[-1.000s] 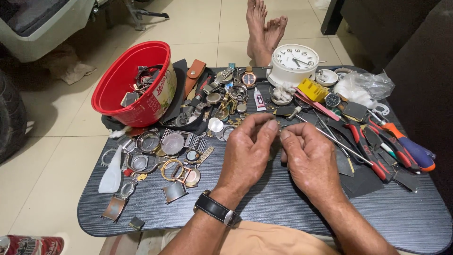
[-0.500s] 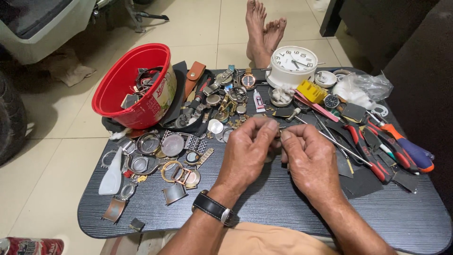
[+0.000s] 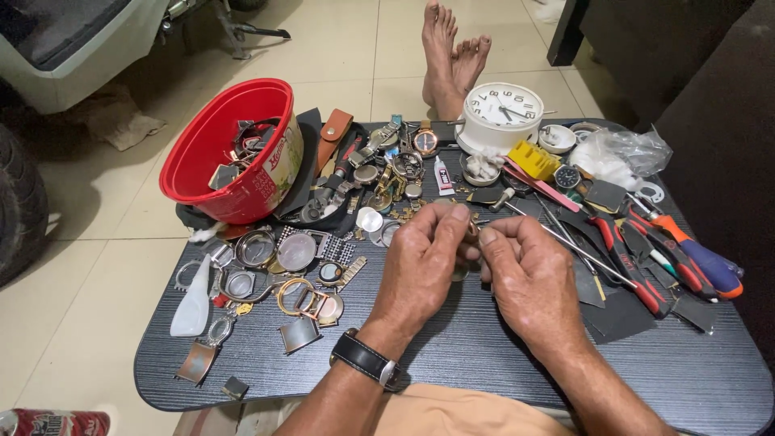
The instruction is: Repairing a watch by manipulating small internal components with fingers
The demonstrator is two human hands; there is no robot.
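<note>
**Two hands pinching a small part over a crowded tabletop**

The dark tabletop [image 3: 484,363] is lying bare near its front edge. A red tub [image 3: 230,153] with a label is sitting back left. The left hand [image 3: 424,270] and right hand [image 3: 529,278] are meeting fingertip to fingertip, closing on a small metal part [image 3: 473,232] that is mostly hidden between them.

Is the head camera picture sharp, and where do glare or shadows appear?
Head view: sharp overall, evenly lit; soft shadow under both hands on the dark wood-grain tray table; glare on the crumpled clear plastic bag; the small part pinched between the fingertips is too tiny to resolve.
</note>
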